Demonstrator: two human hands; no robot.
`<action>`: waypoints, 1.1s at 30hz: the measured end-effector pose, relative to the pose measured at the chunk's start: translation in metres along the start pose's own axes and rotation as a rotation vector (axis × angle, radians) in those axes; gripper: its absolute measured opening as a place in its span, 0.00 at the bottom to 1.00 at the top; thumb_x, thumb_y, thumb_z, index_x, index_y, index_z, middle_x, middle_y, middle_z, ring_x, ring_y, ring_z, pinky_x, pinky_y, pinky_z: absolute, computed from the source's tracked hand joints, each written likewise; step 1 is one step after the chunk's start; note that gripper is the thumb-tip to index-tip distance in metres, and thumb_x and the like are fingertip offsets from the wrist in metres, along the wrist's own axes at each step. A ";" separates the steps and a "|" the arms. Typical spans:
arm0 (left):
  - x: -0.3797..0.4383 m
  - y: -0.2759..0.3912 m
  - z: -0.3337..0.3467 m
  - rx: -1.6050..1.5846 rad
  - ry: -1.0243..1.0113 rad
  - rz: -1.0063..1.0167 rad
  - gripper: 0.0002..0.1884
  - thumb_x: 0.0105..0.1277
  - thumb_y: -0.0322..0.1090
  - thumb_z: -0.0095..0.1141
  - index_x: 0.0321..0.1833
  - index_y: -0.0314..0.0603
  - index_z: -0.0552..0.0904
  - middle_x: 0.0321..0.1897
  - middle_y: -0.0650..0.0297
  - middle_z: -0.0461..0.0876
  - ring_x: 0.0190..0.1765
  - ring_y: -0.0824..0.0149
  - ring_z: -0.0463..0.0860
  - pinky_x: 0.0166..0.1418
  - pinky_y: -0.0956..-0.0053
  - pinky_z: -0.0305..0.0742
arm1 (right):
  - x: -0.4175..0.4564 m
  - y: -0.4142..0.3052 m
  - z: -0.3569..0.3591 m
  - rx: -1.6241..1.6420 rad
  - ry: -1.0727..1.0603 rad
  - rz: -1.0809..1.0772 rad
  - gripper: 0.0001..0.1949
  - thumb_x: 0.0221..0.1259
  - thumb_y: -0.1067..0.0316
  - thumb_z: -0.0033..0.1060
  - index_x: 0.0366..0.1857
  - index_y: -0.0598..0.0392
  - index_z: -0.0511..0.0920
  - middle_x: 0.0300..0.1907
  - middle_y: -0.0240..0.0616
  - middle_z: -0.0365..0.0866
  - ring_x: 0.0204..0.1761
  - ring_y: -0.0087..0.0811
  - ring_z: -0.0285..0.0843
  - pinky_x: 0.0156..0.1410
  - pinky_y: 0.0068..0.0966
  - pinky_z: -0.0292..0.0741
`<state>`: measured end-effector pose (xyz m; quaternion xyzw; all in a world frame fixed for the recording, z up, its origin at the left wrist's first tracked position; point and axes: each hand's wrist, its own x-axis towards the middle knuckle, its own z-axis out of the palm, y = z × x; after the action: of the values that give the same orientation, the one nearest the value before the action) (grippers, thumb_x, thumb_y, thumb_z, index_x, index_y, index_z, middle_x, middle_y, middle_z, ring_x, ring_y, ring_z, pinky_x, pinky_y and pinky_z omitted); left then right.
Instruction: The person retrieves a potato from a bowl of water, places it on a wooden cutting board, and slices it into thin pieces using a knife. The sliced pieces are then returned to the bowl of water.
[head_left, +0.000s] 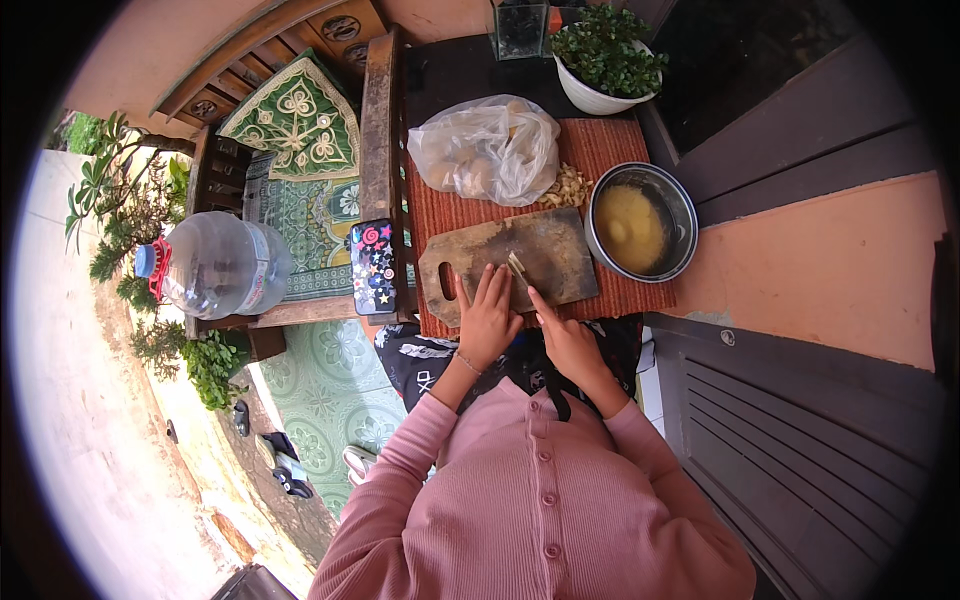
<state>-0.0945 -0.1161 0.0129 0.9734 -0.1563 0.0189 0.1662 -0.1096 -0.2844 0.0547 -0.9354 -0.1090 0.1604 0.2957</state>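
A worn wooden cutting board (547, 240) with a handle slot lies before me on a red-orange woven mat (626, 296). My left hand (489, 311) rests on its near edge, fingertips beside a narrow pale strip (516, 262); whether they pinch anything is hidden. My right hand (566, 337) is curled at the near edge with its index finger stretched forward toward the strip. It seems to hold a slim knife, mostly covered by the hand. To the right, a metal bowl (679, 187) holds cloudy yellowish liquid with pale peeled pieces (616, 229), probably potatoes.
Behind the board lie a plastic bag (487, 150) of round brownish produce and a heap of pale peelings (566, 187). A potted plant (607, 64) stands at the back. Left are a patterned phone (373, 266) on a wooden armrest (379, 135) and a large water bottle (225, 262).
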 end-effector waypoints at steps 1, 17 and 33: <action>0.000 0.000 0.000 0.003 -0.008 0.004 0.37 0.55 0.44 0.56 0.67 0.30 0.68 0.69 0.57 0.64 0.75 0.59 0.56 0.74 0.36 0.36 | 0.000 0.000 0.001 -0.023 0.013 -0.015 0.29 0.68 0.65 0.46 0.73 0.39 0.55 0.21 0.56 0.78 0.24 0.57 0.79 0.31 0.50 0.75; 0.001 0.000 0.002 -0.023 -0.012 0.004 0.36 0.54 0.42 0.56 0.65 0.28 0.69 0.67 0.55 0.64 0.75 0.59 0.56 0.74 0.37 0.36 | 0.004 0.000 0.012 -0.114 0.010 -0.058 0.34 0.61 0.72 0.48 0.74 0.42 0.53 0.22 0.53 0.80 0.24 0.52 0.81 0.30 0.46 0.77; 0.004 -0.001 -0.002 -0.069 -0.006 0.010 0.33 0.53 0.42 0.57 0.62 0.29 0.73 0.64 0.55 0.67 0.74 0.59 0.58 0.74 0.35 0.36 | 0.010 0.009 0.023 -0.265 0.097 -0.166 0.38 0.56 0.73 0.52 0.75 0.44 0.52 0.17 0.49 0.78 0.19 0.48 0.80 0.27 0.41 0.78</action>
<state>-0.0903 -0.1157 0.0145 0.9664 -0.1620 0.0114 0.1991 -0.1076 -0.2765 0.0296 -0.9606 -0.1918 0.0742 0.1867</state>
